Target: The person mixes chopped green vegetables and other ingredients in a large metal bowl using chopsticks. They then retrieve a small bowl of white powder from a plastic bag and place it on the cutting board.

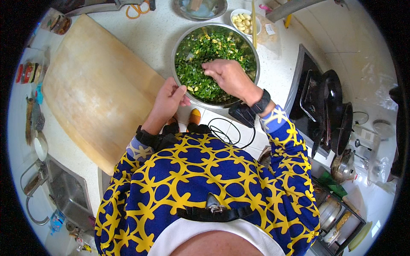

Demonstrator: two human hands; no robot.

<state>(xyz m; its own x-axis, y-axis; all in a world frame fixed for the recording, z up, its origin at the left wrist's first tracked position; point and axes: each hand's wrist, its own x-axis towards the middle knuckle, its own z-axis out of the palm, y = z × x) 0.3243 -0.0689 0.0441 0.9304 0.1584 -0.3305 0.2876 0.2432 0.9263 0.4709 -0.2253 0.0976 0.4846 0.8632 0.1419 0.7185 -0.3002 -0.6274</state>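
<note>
In front of me a metal mixing bowl (258, 68) holds finely chopped greens (195, 68) mixed with small yellow bits. My left hand (172, 96) grips the bowl's near left rim, thumb on top and fingers beneath. My right hand (229, 76) is over the greens inside the bowl, its fingers curled and pointing left. Its fingertips are at the greens; whether they pinch any cannot be told. A white bowl of peeled garlic cloves (243, 23) stands just beyond the metal bowl, with wooden chopsticks (254, 25) beside it.
A large wooden board (99, 83) lies to the left. Beyond the metal bowl stand another bowl (205, 12) and orange-handled scissors (137, 11). A plastic bag (269, 35) lies at the back right. Right are a black stove (296, 102) and pans (331, 102); a sink (69, 188) is lower left.
</note>
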